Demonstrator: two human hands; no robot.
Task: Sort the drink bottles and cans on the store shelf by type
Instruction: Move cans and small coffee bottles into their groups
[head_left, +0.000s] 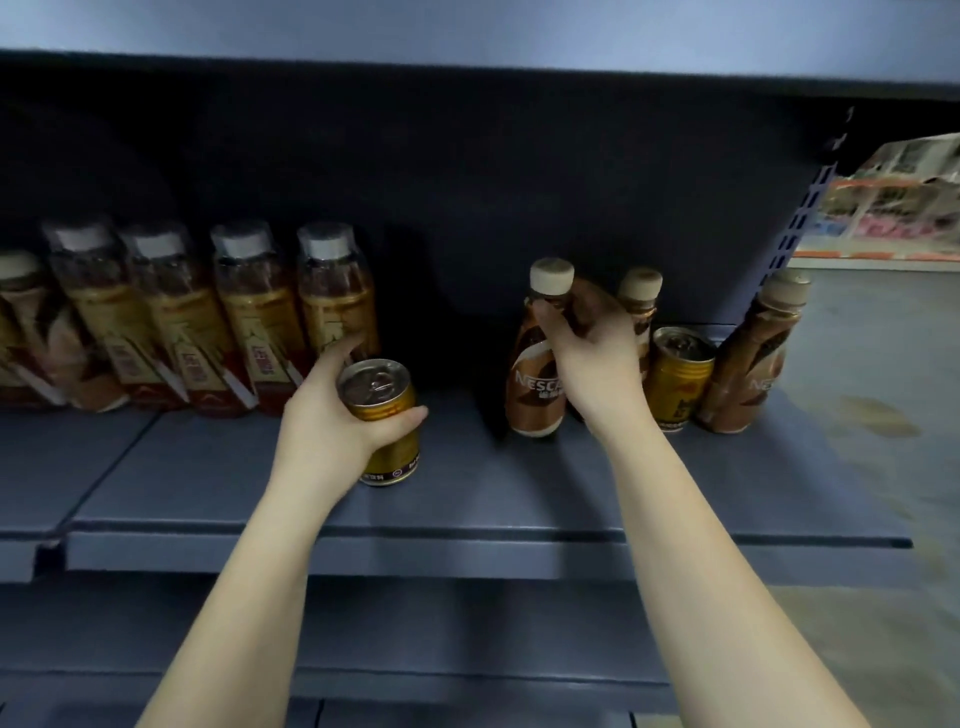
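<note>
1. On the blue store shelf (218, 499) the left side already looks sorted: a row of amber tea bottles (218, 332) stands shoulder to shoulder at the back, with one brown bottle at the far left edge that I can't make out properly.
2. Left hand (332, 415) has its grip wrapped around a gold can (384, 415), thumb on one side and fingers on the other. The can is just in front of the rightmost tea bottle, low over the shelf; can't tell if it's touching down.
3. Right hand (592, 353) is grasping the neck of a brown Nescafe bottle (535, 374), which stands upright near the middle of the shelf.
4. Right side is still a mix: another coffee bottle (641, 296) behind the hand, a second gold can (678, 379) beside it, then a third coffee bottle (748, 364) at the end.
5. My guess is roughly halfway. The cans still need grouping together and the coffee bottles lining up.
</note>
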